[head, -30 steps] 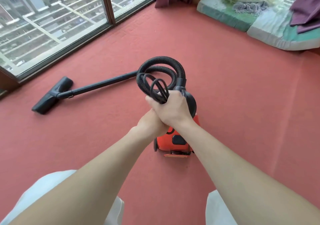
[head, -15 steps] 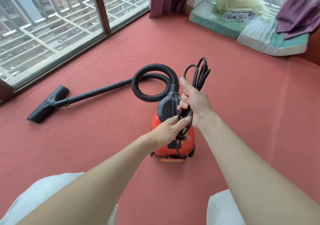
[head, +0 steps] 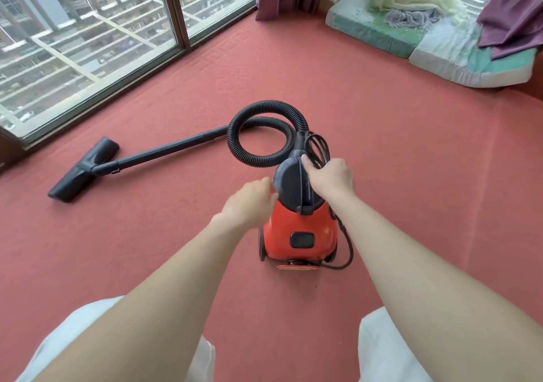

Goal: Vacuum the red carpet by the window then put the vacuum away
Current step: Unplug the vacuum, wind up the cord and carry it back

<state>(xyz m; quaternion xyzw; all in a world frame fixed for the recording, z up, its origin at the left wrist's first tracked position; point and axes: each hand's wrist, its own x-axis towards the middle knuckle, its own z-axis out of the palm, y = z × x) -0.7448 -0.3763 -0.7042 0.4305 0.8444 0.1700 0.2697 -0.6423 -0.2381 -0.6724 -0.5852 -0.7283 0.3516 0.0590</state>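
Vacuum [head: 299, 228]: stands mid-carpet [head: 396, 161].
Cord [head: 318, 149]: coiled bundle. Right hand [head: 330, 177] fingers curled round it, held at vacuum top, likely for stowing.
Left hand [head: 249, 202]: fingers relaxed, empty, beside black dome, perhaps steadying.
Floor head [head: 83, 170]: near window-side carpet edge.

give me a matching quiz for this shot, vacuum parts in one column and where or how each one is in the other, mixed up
Things:
1. floor nozzle
2. hose
3. power cord
4. vacuum body

Place or state:
A. red, standing on the carpet
B. bundled in the right hand
C. curled in a loop
D. lying close to the window

Pairs: 1-D, 2-C, 3-B, 4-A
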